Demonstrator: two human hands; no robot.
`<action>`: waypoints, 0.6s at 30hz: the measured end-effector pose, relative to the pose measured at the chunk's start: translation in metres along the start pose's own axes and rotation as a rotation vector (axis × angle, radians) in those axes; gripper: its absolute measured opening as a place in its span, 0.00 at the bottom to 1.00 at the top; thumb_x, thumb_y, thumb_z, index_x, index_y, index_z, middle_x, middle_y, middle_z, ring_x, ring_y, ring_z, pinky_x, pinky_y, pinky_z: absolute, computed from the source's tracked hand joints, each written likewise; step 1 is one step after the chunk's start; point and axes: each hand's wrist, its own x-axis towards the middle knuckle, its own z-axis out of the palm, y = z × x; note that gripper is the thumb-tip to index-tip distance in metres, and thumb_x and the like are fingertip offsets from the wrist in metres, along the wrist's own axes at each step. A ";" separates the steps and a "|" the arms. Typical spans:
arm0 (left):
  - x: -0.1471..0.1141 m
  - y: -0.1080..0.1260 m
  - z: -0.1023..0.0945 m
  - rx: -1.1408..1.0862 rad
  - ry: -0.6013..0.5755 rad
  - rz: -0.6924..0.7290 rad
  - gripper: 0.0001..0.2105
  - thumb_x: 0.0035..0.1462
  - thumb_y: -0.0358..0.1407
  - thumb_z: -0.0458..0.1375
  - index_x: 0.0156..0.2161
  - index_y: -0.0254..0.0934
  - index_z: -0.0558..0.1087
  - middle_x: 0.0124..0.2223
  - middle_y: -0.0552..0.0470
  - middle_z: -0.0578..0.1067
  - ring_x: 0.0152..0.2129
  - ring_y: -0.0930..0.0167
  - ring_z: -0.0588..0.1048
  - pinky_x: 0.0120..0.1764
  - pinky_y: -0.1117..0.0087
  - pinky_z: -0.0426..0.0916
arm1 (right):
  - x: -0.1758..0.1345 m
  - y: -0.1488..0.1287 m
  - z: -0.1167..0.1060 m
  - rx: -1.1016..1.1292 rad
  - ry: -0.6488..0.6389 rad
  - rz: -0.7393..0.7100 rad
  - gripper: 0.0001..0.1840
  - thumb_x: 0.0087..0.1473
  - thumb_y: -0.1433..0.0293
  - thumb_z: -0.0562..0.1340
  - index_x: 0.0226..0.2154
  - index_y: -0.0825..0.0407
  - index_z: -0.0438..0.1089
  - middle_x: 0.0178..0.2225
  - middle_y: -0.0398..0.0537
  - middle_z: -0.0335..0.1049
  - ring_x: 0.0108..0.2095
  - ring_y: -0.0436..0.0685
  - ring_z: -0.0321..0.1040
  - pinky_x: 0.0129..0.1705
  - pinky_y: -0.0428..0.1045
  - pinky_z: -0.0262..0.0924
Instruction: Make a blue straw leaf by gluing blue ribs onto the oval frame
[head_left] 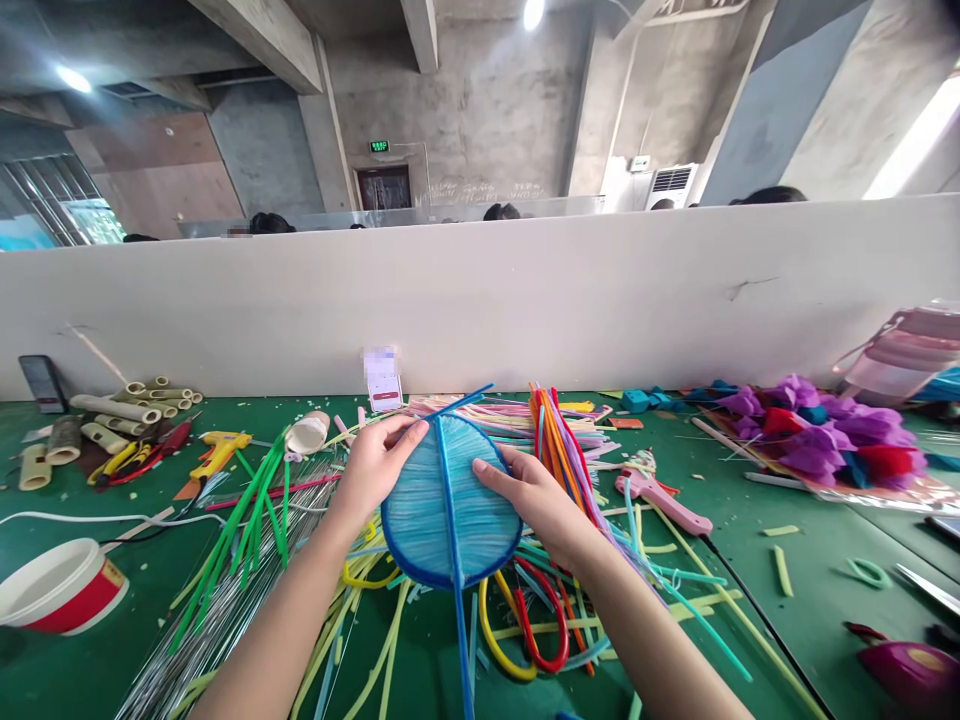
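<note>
Our two forearms come in from the bottom edge, one at each side, and converge on the middle of the frame. We hold one round blue panel there, between two hands, above the green table. One blue stem crosses its face, and one short blue strip slants from its top toward the upper right. Below the panel we count one red loop and one yellow loop; the loose strips around them overlap too much to count. We see two glue guns: one yellow glue gun at left, one pink glue gun at right.

Our left hand reaches up and inward, its thumb and fingers pinching the upper-left edge beside the short strip. Our right hand angles up and leftward, clasping the upper-right rim, thumb flat on the front and fingers behind.

We have the panel's face turned toward the camera. Its long axis follows the stem, nearly upright, the top tipped slightly left, and the stem's lower end runs out past the bottom edge.
</note>
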 end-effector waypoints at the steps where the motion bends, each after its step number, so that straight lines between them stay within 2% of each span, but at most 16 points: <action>1: 0.001 -0.003 0.000 -0.011 -0.022 -0.026 0.16 0.57 0.48 0.62 0.42 0.38 0.81 0.38 0.46 0.81 0.35 0.63 0.78 0.36 0.69 0.69 | 0.000 0.000 0.000 -0.008 0.010 0.007 0.23 0.51 0.54 0.69 0.46 0.49 0.76 0.39 0.46 0.79 0.38 0.58 0.76 0.45 0.53 0.70; 7: 0.000 -0.011 0.006 -0.083 -0.096 -0.093 0.18 0.54 0.50 0.64 0.38 0.36 0.81 0.33 0.50 0.80 0.30 0.66 0.75 0.32 0.71 0.67 | 0.004 0.002 0.000 -0.025 0.050 -0.013 0.22 0.54 0.51 0.66 0.44 0.49 0.77 0.38 0.45 0.80 0.39 0.57 0.75 0.44 0.50 0.68; 11: 0.000 -0.009 0.011 -0.152 -0.108 -0.149 0.21 0.55 0.52 0.62 0.42 0.36 0.80 0.34 0.50 0.81 0.30 0.67 0.77 0.33 0.72 0.69 | 0.007 0.007 -0.003 -0.008 0.144 -0.026 0.22 0.52 0.51 0.66 0.41 0.50 0.78 0.36 0.45 0.80 0.40 0.59 0.75 0.42 0.50 0.68; 14: -0.002 -0.012 0.012 -0.330 -0.060 -0.257 0.24 0.56 0.56 0.59 0.46 0.37 0.78 0.35 0.49 0.81 0.29 0.67 0.78 0.31 0.71 0.71 | 0.010 0.007 -0.010 0.245 0.317 -0.044 0.16 0.53 0.56 0.67 0.39 0.50 0.77 0.36 0.45 0.79 0.38 0.59 0.75 0.39 0.50 0.69; 16: -0.008 -0.019 0.013 -0.411 -0.030 -0.326 0.24 0.54 0.55 0.62 0.46 0.37 0.77 0.36 0.48 0.81 0.28 0.67 0.79 0.29 0.70 0.71 | 0.012 0.003 -0.014 0.452 0.433 -0.051 0.11 0.54 0.62 0.66 0.38 0.51 0.76 0.35 0.45 0.79 0.37 0.57 0.75 0.36 0.49 0.69; 18: -0.019 -0.026 0.017 -0.376 -0.026 -0.353 0.22 0.49 0.51 0.67 0.42 0.35 0.78 0.36 0.46 0.81 0.28 0.65 0.80 0.28 0.69 0.73 | 0.014 -0.003 -0.015 0.565 0.494 -0.063 0.08 0.55 0.67 0.64 0.38 0.51 0.75 0.36 0.45 0.79 0.37 0.55 0.74 0.35 0.47 0.70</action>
